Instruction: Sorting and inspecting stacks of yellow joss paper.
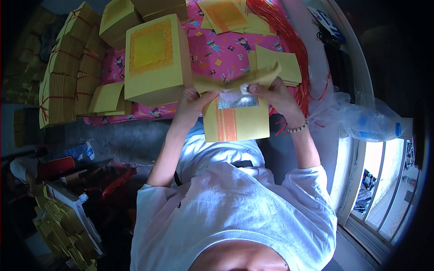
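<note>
My left hand (193, 103) and my right hand (271, 92) both grip one yellow paper sheet (235, 122) with a silver foil square and an orange stripe. Its top edge (239, 77) is folded over toward me between the two hands. The sheet hangs over my lap, just in front of a pink patterned cloth (221, 54). A thick stack of yellow sheets (153, 58) with an orange-bordered top stands on the cloth right beside my left hand. A bead bracelet (297, 128) circles my right wrist.
Tied bundles of yellow paper (63, 77) are piled at the left. Loose yellow sheets (230, 18) and red strings (289, 45) lie at the far right of the cloth. A clear plastic bag (361, 119) sits by the window at right. More folded paper (58, 221) lies lower left.
</note>
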The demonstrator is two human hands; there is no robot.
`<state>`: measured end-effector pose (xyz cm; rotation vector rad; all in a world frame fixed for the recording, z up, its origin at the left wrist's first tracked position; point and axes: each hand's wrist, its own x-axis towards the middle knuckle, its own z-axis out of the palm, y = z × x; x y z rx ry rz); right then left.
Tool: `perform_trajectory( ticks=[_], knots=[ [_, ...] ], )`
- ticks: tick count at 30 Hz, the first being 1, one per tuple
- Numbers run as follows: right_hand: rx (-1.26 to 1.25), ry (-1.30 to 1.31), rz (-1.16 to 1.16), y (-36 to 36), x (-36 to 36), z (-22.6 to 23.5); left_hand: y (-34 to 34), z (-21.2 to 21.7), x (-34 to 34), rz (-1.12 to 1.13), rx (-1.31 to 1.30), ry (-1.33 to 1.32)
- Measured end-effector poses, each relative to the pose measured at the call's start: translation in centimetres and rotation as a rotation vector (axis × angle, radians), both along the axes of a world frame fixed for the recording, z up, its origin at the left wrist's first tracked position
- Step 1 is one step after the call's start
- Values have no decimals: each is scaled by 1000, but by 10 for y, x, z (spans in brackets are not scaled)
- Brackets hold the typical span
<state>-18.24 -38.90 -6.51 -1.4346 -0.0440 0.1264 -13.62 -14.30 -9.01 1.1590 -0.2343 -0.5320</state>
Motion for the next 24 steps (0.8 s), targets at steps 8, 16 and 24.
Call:
perform_trajectory(
  ticks=[8, 16, 24],
  knots=[
    [-44, -98, 118, -8, -3, 12, -4, 11, -3, -31, 29, -250],
    [-16, 69, 159, -15, -1, 5, 0, 5, 3, -152, 47, -198],
    [-93, -176, 195, -12, 1, 4, 5, -20, 9, -198, -122, 16]
  ],
)
